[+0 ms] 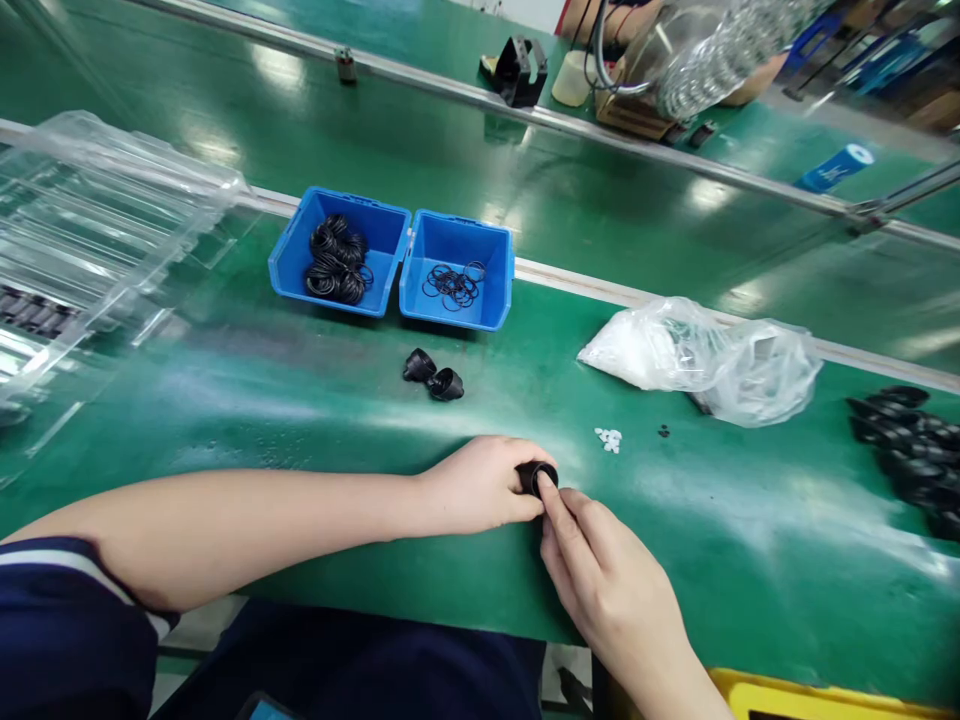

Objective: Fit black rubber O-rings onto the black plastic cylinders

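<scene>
My left hand [480, 485] is closed around a small black cup-shaped plastic part [529, 477], its round opening turned toward the right. The index fingertip of my right hand [600, 570] reaches into that opening. Its other fingers are curled below the rim, and whatever they may hold is hidden. Two similar black parts [446, 384] lie on the green bench beyond my left wrist. To the right of my hands are a few small white pieces [609, 440] and some tiny black pieces [664, 431].
Two blue bins [457, 318] hold black rings. Clear plastic trays [112, 190] stand at left. A clear bag with white contents [652, 345] lies at back right, with a pile of black parts [911, 450] farther right. A yellow crate [817, 698] shows below. Another person's arm [622, 20] is beyond.
</scene>
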### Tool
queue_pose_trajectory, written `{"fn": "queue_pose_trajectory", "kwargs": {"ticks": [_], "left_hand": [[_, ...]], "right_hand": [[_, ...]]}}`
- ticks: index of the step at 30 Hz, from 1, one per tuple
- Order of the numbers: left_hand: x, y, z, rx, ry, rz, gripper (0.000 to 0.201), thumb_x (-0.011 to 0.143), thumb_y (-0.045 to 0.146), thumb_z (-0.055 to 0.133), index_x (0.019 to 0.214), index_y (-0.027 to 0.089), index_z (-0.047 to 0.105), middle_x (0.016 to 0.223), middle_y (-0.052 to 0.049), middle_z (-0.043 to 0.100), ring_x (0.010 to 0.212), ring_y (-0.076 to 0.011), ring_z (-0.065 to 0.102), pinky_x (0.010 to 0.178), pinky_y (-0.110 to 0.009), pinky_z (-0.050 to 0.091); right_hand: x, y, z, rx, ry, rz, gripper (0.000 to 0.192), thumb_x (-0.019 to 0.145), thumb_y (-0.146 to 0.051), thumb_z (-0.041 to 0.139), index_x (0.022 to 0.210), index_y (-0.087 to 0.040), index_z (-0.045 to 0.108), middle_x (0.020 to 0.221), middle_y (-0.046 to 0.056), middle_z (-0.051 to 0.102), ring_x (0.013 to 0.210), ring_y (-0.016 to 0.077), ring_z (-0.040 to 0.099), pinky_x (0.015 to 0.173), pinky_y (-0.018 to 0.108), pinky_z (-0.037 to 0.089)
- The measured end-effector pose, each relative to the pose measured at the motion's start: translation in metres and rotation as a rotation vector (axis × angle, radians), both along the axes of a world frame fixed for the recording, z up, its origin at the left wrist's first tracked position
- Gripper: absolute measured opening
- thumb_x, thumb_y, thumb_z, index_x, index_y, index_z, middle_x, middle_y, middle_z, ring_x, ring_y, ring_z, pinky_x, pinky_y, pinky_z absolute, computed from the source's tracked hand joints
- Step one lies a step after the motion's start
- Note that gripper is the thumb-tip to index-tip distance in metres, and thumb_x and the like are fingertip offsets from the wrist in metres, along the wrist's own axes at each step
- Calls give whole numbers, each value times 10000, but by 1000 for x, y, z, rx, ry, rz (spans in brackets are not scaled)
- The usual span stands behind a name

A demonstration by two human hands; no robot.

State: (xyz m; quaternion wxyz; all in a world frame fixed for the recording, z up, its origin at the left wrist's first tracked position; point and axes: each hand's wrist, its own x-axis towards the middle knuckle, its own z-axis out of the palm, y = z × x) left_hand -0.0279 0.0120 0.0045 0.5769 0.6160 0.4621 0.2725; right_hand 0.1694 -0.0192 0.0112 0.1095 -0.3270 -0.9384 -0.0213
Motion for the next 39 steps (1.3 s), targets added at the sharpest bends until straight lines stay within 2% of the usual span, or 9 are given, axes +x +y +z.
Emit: {"fn": "queue_pose_trajectory", "kwargs": {"ticks": [4,7,11,14,17,21,25,31,39], "left_hand": [[0,-1,0,83,33,9,347,721,138,664,1068,155,678,842,-15,708,833,-178,648,806,-262,485],[1,-2,1,58,34,10,360,725,129,665,1085,144,668,831,-21,703,791,-175,646,744,-255,492],[0,-3,1,-12,-34,5,339,735,135,674,1073,147,659,849,-23,698,756,-166,651,685,-243,502],[-1,-4,2,-64,-120,-12,340,746,167,694,1082,161,649,867,-25,693,788,-183,673,698,-259,522],[-1,-5,3,-190,-238,-30,344,815,225,647,1148,147,611,835,-39,687,826,-211,701,746,-307,548],[2,-6,1,-331,-435,-1,277,898,195,502,1146,113,595,1067,-104,661,948,-220,703,866,-357,552],[3,-8,0,-352,-455,-21,263,894,204,516,1128,125,605,1133,-97,640,979,-215,684,907,-374,539],[0,-7,-1,-265,-395,-84,288,890,251,546,1154,161,620,1121,-69,666,1047,-203,631,930,-328,515],[3,-21,-6,-233,-228,-135,363,877,327,560,1215,198,591,1246,-87,637,1156,-244,601,996,-332,489]], "right_hand": [[1,1,6,31,-93,51,596,922,-88,493,1483,-34,298,1039,187,625,838,278,585,642,402,515],[2,1,6,12,-98,69,569,918,-83,492,1462,-25,335,1030,181,628,842,275,589,654,403,519],[3,0,-1,-27,104,-34,584,881,-62,570,1440,-79,400,1034,146,617,867,225,598,722,354,533],[3,2,-4,-10,256,-131,609,848,-33,601,1428,-100,427,1053,142,607,882,208,604,737,328,532],[4,5,-2,4,368,-187,611,829,5,595,1409,-122,454,1038,131,613,903,210,603,763,332,532],[5,8,-3,-51,431,-213,594,839,13,567,1400,-148,456,1035,125,602,907,200,598,759,321,540],[6,6,-5,-153,467,-175,602,856,10,521,1422,-162,411,1072,131,581,966,208,586,790,335,545],[4,1,3,-249,362,-35,617,860,-94,516,1451,-131,341,1091,129,593,939,226,580,767,369,544],[-1,-4,6,-48,144,22,333,975,-296,471,1241,-103,524,873,67,641,732,193,591,598,316,477]]}}
